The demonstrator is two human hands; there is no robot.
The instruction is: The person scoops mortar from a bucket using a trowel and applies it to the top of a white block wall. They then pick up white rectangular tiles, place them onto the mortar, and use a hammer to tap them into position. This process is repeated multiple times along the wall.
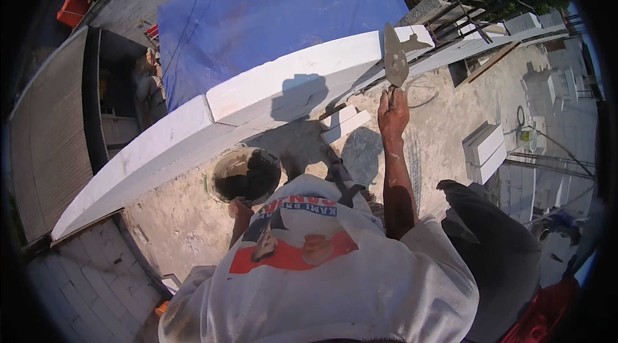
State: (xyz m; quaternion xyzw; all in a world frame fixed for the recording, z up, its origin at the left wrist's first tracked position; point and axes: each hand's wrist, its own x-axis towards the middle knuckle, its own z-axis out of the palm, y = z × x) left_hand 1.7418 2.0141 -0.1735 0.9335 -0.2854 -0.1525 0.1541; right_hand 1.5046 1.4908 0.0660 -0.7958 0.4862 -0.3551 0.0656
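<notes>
My right hand (393, 113) is closed around the handle of a pointed trowel (396, 67). The blade, smeared with grey mortar, stands out beyond the fist, in front of the end of a long white block (302, 67) on top of the wall. Low on the left, my left hand (239, 207) is beside the rim of a round bucket (214, 190) with grey mortar inside. The fingers of that hand are mostly hidden, so whether it grips the rim does not show. A second white block (145, 150) continues the wall's top course to the left.
A blue tarp (270, 18) spreads beyond the wall. White block pieces (346, 124) lie on the concrete floor (444, 111) near my feet, and a block stack (486, 153) stands to the right. Steel bars (460, 19) stick out at the upper right. A corrugated roof (51, 130) lies left.
</notes>
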